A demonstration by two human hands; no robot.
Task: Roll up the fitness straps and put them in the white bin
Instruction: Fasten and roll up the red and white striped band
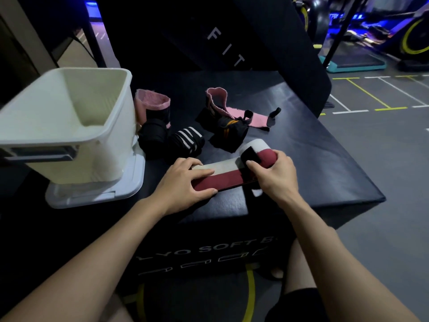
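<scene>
Here, a red-and-white strap (222, 175) is lying flat across the near part of a black padded box (325, 173). The left hand (183, 184) is pressing its left end down with straight fingers, while the right hand (271, 173) is gripping the rolled right end. Behind, loose pink and black straps (222, 119) are sitting beside the white bin (69, 126).

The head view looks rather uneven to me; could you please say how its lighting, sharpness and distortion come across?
Head view: dim overall, blue glow at the back; white bin brightest, near corner bulged by the wide lens; hands and the red-and-white strap reasonably sharp; black straps merge into the dark box top.
</scene>
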